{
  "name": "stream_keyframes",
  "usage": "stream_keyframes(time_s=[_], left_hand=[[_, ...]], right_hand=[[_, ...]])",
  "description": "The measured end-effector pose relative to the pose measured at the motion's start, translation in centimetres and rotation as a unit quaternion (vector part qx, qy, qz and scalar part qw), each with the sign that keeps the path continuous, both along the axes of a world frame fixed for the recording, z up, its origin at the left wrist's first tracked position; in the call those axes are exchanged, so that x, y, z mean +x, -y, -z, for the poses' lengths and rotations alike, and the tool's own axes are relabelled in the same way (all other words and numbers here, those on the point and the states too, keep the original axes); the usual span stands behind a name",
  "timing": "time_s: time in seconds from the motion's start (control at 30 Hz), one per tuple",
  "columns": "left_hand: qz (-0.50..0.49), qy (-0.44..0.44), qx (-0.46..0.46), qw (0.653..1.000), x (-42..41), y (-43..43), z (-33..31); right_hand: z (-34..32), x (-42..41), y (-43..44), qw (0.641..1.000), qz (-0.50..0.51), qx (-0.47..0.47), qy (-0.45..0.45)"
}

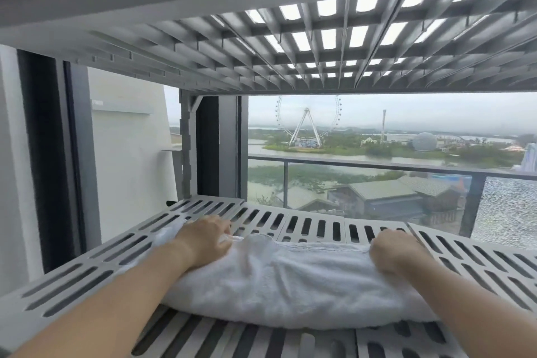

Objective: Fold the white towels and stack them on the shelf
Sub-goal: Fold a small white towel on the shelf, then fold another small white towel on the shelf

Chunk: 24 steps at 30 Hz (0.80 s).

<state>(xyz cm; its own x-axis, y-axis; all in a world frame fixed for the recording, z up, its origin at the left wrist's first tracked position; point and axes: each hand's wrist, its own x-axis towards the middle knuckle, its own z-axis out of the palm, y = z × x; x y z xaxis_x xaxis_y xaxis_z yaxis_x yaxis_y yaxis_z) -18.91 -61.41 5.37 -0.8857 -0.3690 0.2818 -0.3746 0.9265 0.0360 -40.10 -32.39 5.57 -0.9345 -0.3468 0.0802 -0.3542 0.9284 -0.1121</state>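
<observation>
Fingers of the left hand and right hand are curled on the far edge of the folded white towel laid on the slatted shelf; placing is judged under way, with squaring and release needed next.

Soft grey daylight is pouring through the window ahead of me, glaring white through slots in the upper shelf; the wide lens is bowing the edges.
</observation>
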Motion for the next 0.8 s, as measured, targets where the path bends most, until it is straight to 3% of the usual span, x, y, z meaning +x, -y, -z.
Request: stream_keyframes(time_s=[0.13, 0.33, 0.53, 0.8], left_hand=[[0.013, -0.011, -0.02, 1.0, 0.7, 0.8, 1.0], [0.066, -0.062, -0.032, 0.995, 1.4, 1.7, 1.2], [0.135, -0.094, -0.055, 0.985, 1.2, 1.4, 1.5], [0.12, -0.068, -0.107, 0.985, -1.0, 0.3, 1.6]], right_hand=[[0.9, 0.3, -0.5, 0.997, 0.001, 0.029, -0.071], [1.1, -0.2, -0.8, 0.993, 0.015, -0.048, -0.108], [1.6, 1.3, -0.2, 0.978, -0.041, -0.112, -0.171], [1.5, 3.4, 1.4, 0.974, -0.101, -0.078, -0.186]])
